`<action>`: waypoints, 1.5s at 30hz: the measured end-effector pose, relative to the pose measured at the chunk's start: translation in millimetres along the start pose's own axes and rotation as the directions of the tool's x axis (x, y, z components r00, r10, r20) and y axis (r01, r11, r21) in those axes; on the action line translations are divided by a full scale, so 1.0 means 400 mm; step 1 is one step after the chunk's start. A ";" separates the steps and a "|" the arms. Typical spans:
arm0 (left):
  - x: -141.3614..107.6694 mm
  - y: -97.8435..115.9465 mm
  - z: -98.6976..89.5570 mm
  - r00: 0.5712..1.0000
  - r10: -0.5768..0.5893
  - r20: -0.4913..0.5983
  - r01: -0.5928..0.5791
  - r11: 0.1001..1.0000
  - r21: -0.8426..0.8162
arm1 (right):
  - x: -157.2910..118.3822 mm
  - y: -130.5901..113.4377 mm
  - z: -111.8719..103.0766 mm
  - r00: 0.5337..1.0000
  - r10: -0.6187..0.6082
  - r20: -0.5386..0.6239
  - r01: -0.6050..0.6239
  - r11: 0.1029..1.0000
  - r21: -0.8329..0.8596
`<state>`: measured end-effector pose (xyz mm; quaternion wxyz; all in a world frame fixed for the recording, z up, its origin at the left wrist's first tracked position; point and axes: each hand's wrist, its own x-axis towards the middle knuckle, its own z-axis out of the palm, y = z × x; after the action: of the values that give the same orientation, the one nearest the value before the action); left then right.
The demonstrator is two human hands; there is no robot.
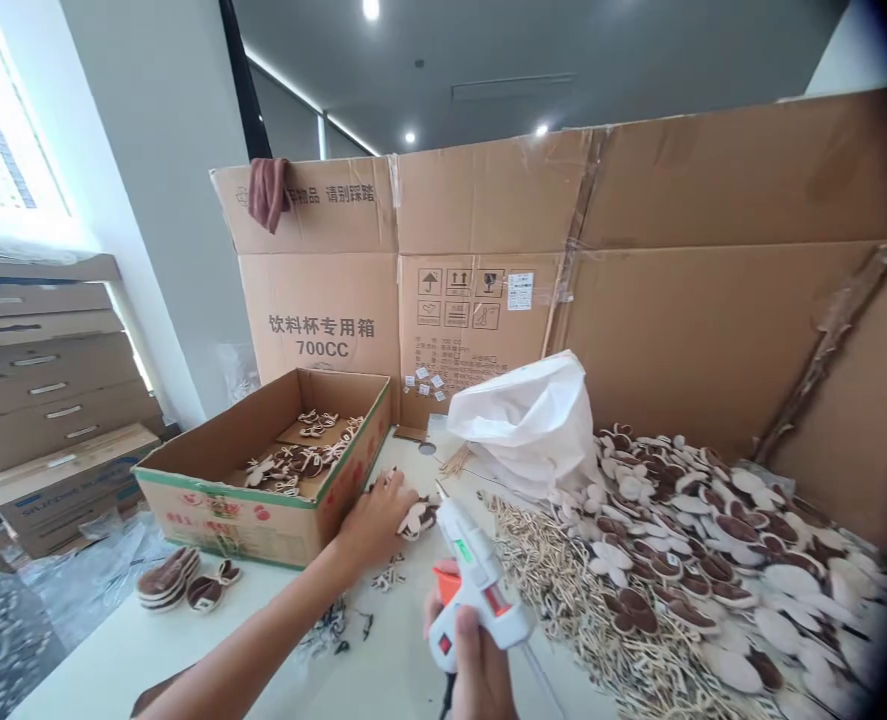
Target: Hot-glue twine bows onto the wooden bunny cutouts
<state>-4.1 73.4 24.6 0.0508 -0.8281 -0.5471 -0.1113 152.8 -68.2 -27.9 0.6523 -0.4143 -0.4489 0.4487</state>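
The right hand (473, 672) grips a white hot glue gun (475, 565), and the left hand (374, 522) closes on a flat flower-shaped cut-out piece (417, 519) just beside the cardboard box (218, 510), which has more pieces (300, 465) inside

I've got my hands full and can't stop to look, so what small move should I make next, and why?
Probably bring the glue gun in your right hand over to the brown-and-white cut-out at your left hand. The gun is already gripped, and that piece sits right at your left fingertips.
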 end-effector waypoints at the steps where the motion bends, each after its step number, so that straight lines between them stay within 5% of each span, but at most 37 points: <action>1: -0.020 -0.012 0.006 0.999 -0.010 0.038 0.010 1.000 0.004 | 0.031 -0.004 0.007 1.000 0.008 -0.023 -0.008 1.000 0.010; 7: -0.082 -0.033 0.023 0.998 -0.029 0.061 0.038 0.987 -0.159 | 0.109 -0.026 -0.008 0.983 0.123 -0.139 -0.126 0.992 -0.013; 16: -0.093 -0.023 0.018 0.990 -0.085 -0.111 0.061 0.977 -0.202 | 0.103 -0.023 -0.004 0.979 0.150 -0.138 -0.161 0.984 -0.075; 27: -0.092 0.005 0.016 0.951 0.019 -0.308 -0.101 0.962 -0.255 | 0.099 -0.025 -0.017 0.958 0.158 -0.241 -0.202 0.964 -0.172; 45: -0.081 0.003 0.043 0.967 0.066 -0.248 -0.143 0.940 -0.310 | 0.113 0.015 -0.022 0.927 0.167 -0.336 -0.233 0.958 -0.167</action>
<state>-13.2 47.4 0.1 -0.0166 -0.8342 -0.4665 -0.2938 168.9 -24.7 -26.1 0.6209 -0.5897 -0.3364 0.3919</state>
